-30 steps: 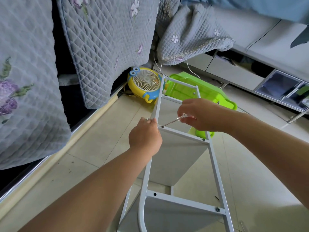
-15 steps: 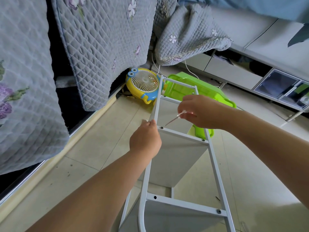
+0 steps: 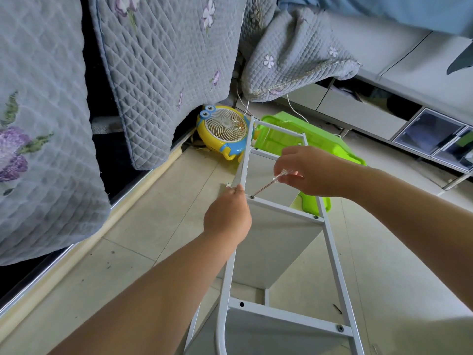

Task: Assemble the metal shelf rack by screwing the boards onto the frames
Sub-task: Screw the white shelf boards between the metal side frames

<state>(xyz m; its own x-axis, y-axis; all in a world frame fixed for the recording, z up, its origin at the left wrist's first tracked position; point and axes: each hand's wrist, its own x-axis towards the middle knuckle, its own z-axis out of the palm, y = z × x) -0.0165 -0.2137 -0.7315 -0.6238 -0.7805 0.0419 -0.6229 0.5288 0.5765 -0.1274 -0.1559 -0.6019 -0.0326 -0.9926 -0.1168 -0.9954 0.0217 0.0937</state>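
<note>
At the middle crossbar (image 3: 282, 208) of the white rack frame (image 3: 332, 252), I seat a screw (image 3: 252, 197).
My right hand (image 3: 311, 171) pinches the screwdriver (image 3: 271, 183), tip on the screw; my left hand (image 3: 226, 217) grips the upright, steadying the board (image 3: 279, 242).

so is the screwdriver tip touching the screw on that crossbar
Touching. The head view shows the screwdriver shaft running down from the right hand, its tip seated on the screw at the crossbar's left end.
</note>
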